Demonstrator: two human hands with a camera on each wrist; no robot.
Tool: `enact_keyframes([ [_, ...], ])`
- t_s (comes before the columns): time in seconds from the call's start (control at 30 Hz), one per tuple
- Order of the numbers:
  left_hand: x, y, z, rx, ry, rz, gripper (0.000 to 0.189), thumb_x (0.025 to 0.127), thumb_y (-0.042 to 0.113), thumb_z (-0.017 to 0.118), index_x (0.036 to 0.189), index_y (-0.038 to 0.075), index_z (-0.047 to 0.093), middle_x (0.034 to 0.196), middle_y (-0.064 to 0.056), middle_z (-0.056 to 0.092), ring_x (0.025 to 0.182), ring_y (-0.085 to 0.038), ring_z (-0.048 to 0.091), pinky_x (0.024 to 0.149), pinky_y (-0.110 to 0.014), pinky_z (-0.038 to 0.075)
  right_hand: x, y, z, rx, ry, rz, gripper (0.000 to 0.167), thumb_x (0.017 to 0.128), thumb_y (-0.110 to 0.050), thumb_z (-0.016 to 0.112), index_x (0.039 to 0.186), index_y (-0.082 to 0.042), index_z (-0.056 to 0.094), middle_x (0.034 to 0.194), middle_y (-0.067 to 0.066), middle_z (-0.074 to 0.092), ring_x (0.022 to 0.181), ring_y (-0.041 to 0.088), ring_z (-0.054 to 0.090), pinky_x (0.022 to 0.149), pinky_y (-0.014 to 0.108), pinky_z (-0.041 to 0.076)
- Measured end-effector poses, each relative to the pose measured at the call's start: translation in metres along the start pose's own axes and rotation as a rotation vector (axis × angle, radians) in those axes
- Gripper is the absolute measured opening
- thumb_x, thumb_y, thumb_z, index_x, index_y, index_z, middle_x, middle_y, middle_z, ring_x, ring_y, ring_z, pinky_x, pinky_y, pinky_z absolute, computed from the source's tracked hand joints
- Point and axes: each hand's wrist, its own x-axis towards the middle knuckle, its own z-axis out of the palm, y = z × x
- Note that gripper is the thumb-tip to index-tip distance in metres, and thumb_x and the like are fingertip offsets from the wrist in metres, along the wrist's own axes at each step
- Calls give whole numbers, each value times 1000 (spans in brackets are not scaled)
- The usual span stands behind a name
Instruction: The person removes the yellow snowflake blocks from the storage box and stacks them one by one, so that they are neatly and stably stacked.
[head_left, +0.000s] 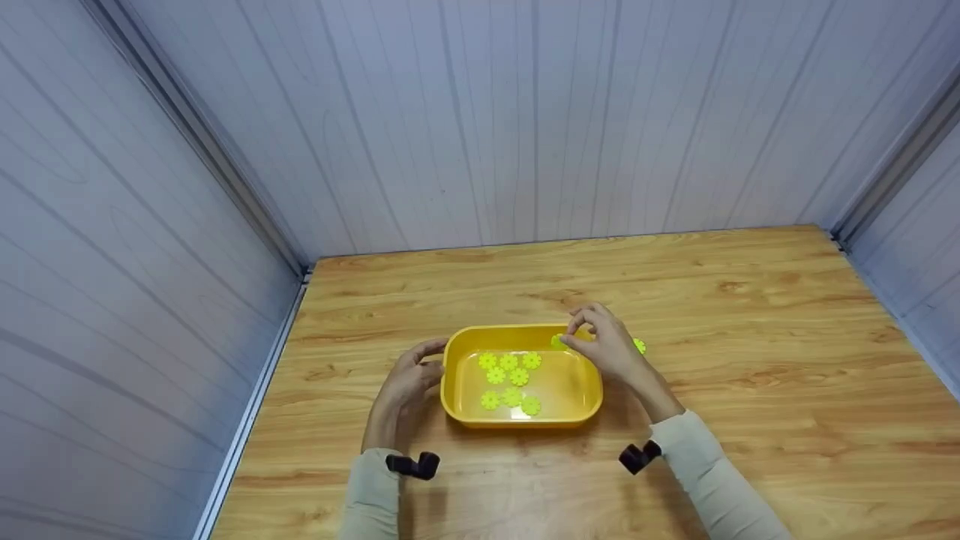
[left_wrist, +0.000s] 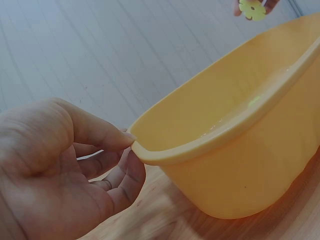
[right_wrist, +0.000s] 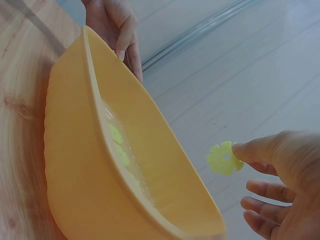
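Note:
A yellow plastic basin (head_left: 465, 420) stands on the wooden table, with several yellow-green notched plastic discs (head_left: 508, 361) lying flat on its floor. At the basin's left end, my left hand (head_left: 409, 379) pinches the rim between thumb and fingers; the left wrist view shows this grip on the rim (left_wrist: 150, 156) closely. My right hand (head_left: 611, 349) is over the basin's far right corner. Its thumb and forefinger pinch one notched disc (right_wrist: 222, 159), held up in the air above the basin, while the other fingers are loosely bent.
Another yellow-green disc (head_left: 640, 345) lies on the table to the right of the basin, partly behind my right hand. The wooden tabletop (head_left: 750, 337) runs back to a pale panel wall (head_left: 487, 135), with side walls at left and right.

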Motion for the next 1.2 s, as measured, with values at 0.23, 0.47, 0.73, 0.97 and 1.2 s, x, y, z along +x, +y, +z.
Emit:
enact_keyframes([
  [0.23, 1, 0, 0, 19, 15, -5, 52, 85, -11, 49, 134, 5, 51, 135, -14, 46, 107, -24, 50, 82, -30, 49, -1, 4, -3, 8, 27, 6, 13, 87, -20, 69, 85, -11, 60, 127, 12, 56, 121, 32, 50, 93, 51, 44],
  [0.47, 0, 1, 0, -7, 18, -47, 52, 86, -9, 50, 135, 8, 51, 138, -13, 44, 113, -28, 49, 87, -32, 49, -2, 9, -6, 27, 36, 1, 15, 87, -21, 69, 86, -10, 60, 128, 13, 56, 121, 33, 49, 94, 52, 43],
  [0.73, 0, 2, 0, -20, 16, -51, 52, 86, -10, 50, 134, 8, 51, 139, -12, 44, 117, -29, 47, 90, -33, 48, -4, 18, -13, 52, 40, 35, 13, 88, -19, 67, 88, -8, 60, 129, 15, 55, 121, 33, 48, 95, 54, 42],
  [0.97, 0, 0, 0, -12, 13, -38, 52, 86, -10, 50, 135, 7, 50, 139, -13, 43, 117, -29, 48, 95, -38, 46, -5, 29, -24, 82, 47, 82, 17, 90, -23, 66, 90, -7, 62, 131, 16, 53, 123, 32, 47, 97, 50, 42],
  [1.2, -1, 1, 0, 13, 26, -34, 52, 86, -9, 54, 134, 10, 52, 138, -13, 44, 113, -28, 49, 92, -36, 48, -6, 42, -38, 80, 67, 108, 23, 90, -27, 65, 93, -4, 61, 134, 18, 50, 123, 33, 48, 95, 47, 44],
])
